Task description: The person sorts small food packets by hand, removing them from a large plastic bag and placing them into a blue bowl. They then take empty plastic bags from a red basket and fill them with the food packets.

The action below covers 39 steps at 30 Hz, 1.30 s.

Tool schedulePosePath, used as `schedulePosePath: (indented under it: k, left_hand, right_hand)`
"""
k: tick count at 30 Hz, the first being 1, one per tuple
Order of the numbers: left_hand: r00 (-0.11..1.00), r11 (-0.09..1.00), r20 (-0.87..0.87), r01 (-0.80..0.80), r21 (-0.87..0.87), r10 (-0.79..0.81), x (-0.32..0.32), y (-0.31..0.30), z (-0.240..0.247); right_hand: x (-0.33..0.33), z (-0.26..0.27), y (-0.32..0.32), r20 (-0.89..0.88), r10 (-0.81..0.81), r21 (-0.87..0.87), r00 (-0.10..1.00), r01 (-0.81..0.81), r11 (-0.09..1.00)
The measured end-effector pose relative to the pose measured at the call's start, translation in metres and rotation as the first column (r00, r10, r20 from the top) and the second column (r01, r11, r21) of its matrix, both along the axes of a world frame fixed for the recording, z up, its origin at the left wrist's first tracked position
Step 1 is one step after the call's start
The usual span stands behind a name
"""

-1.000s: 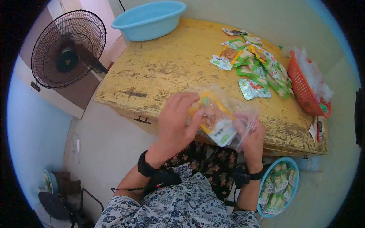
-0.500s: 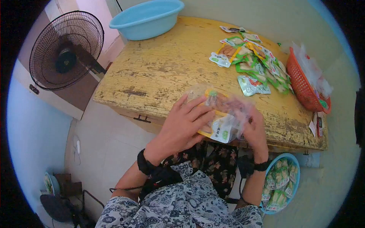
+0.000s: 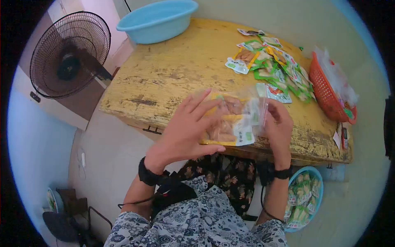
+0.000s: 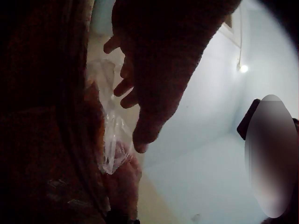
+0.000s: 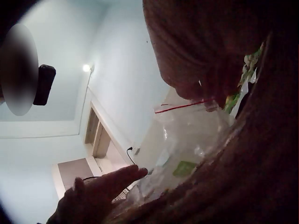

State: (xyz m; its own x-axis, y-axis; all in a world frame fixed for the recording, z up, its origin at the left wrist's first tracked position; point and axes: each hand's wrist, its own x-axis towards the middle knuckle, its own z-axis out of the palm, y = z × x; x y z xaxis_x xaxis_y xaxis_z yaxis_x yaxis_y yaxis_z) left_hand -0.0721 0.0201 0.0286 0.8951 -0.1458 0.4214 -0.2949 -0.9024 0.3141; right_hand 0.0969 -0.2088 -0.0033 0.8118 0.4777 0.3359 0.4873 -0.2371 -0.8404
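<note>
A clear zip bag (image 3: 236, 117) with orange and white snack packets inside lies at the near edge of the yellow table (image 3: 173, 74). My left hand (image 3: 195, 121) lies flat on the bag's left half, fingers straight and spread, pressing it down. My right hand (image 3: 276, 121) pinches the bag's right end, where the mouth is. In the right wrist view the bag (image 5: 187, 135) shows its red zip line under my right hand (image 5: 205, 88). In the left wrist view my left hand (image 4: 154, 70) is dark against the bag (image 4: 112, 126).
A pile of snack packets (image 3: 273, 66) lies on the far right of the table beside an orange basket (image 3: 329, 92). A blue basin (image 3: 156, 18) stands at the back. A blue bowl of packets (image 3: 304, 197) sits low at my right; a fan (image 3: 68, 53) stands left.
The bag came down from a tilted hold to lie flatter on the table edge. My left hand spread out over it, and my right hand shifted to its right end.
</note>
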Motion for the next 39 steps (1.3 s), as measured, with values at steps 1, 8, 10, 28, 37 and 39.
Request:
schedulePosePath:
  k: [1,8,10,28,37,39]
  left_hand:
    - [1.000,0.999,0.004,0.002,-0.032,-0.001,-0.002,0.002,0.003]
    - [0.984,0.929,0.040,-0.150,-0.339,0.173,0.024,0.014,-0.019]
    - [0.983,0.871,-0.012,-0.170,-0.461,0.185,0.036,0.017,-0.024]
    - [0.976,0.405,-0.211,-0.170,-0.898,-0.058,0.067,0.052,-0.028]
    - [0.899,0.417,-0.297,-0.147,-0.897,-0.322,0.090,0.066,-0.005]
    - [0.881,0.378,-0.255,-0.096,-0.921,-0.398,0.093,0.066,0.002]
  right_hand:
    - [-0.005,0.006,-0.006,0.039,-0.079,-0.020,0.996,0.080,0.997]
    - [-0.030,-0.011,-0.013,0.190,-0.179,0.015,0.965,0.179,0.984]
    - [-0.036,0.000,-0.008,0.222,-0.147,-0.064,0.964,0.165,0.984]
    - [-0.041,0.001,0.044,-0.204,0.140,0.230,0.969,-0.092,0.969]
    - [-0.028,-0.018,0.038,-0.088,-0.046,0.129,0.995,0.057,0.990]
    - [-0.027,-0.015,0.038,-0.058,-0.079,0.221,0.995,0.090,0.971]
